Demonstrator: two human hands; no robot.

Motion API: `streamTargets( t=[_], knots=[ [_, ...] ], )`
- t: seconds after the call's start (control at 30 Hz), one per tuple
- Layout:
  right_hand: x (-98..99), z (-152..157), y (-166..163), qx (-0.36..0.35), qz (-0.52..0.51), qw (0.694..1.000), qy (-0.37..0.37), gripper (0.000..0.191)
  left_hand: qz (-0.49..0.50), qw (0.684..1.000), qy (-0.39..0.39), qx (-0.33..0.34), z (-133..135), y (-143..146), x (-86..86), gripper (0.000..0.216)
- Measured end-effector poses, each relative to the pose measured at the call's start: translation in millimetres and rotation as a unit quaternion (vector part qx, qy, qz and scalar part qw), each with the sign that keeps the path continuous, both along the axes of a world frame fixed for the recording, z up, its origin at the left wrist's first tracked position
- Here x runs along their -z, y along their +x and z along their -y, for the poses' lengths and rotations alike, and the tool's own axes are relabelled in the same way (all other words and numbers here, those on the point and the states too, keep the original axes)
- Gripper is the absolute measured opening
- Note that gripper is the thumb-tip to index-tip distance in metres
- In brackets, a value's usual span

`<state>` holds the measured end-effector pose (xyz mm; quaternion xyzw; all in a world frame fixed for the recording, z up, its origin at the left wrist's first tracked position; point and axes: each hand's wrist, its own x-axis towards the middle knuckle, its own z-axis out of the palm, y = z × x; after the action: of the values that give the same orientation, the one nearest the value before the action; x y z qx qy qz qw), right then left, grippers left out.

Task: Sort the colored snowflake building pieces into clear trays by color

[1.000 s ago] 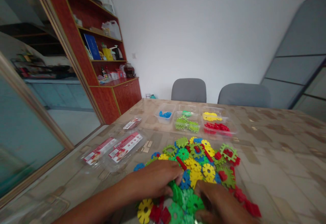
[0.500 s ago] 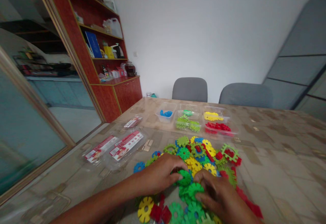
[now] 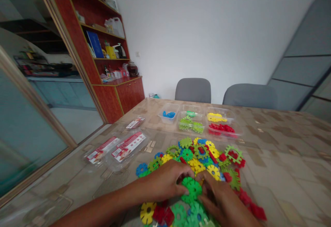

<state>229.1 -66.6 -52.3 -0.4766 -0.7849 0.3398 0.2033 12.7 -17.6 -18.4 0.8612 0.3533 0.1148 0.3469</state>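
Hands closing on a green gear above the pile

The left hand (image 3: 165,184) and right hand (image 3: 219,199) are drawing together at the near edge of the pile of plastic pieces (image 3: 204,158), where a second ago they were lying flatter and lower, toward six o'clock, fingers buried among the pieces. They are now pinching one dark green gear piece (image 3: 191,188) between their fingertips, lifted clear of the heap, a piece that was half hidden under the fingers before. At nine o'clock of the left hand, a blue gear (image 3: 141,169) and neighbouring green bits are showing more fully as the wrist is pulling back.
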Motion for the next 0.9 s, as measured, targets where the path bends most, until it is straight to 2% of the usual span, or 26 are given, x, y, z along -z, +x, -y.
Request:
streamTargets(
  t=[0.17,0.3,0.43,0.63,0.77,0.9],
  knots=[
    [0.4,-2,12,-0.025,0.075,0.994,0.069,0.009,-0.017,0.999,0.007,0.034,-5,-11,-17.8,0.034],
    [2.0,-3,9,-0.092,0.151,0.981,0.084,0.038,-0.046,0.994,-0.001,0.101,-7,-17,-31.5,0.032],
    [-4.6,-2,2,-0.112,0.209,0.966,0.101,0.048,-0.082,0.988,0.027,0.128,-5,-15,-28.0,0.034],
    [-20.4,7,10,-0.043,0.080,0.993,0.072,0.046,-0.064,0.989,0.053,0.124,-5,-15,-18.8,0.037],
    [-13.3,3,10,-0.036,0.034,0.997,0.051,0.040,-0.044,0.992,0.021,0.113,-5,-15,-21.1,0.032],
    [-2.6,-11,7,-0.013,0.035,0.999,0.040,0.025,-0.018,0.999,-0.027,0.039,-5,-12,-20.8,0.032]
  ],
)
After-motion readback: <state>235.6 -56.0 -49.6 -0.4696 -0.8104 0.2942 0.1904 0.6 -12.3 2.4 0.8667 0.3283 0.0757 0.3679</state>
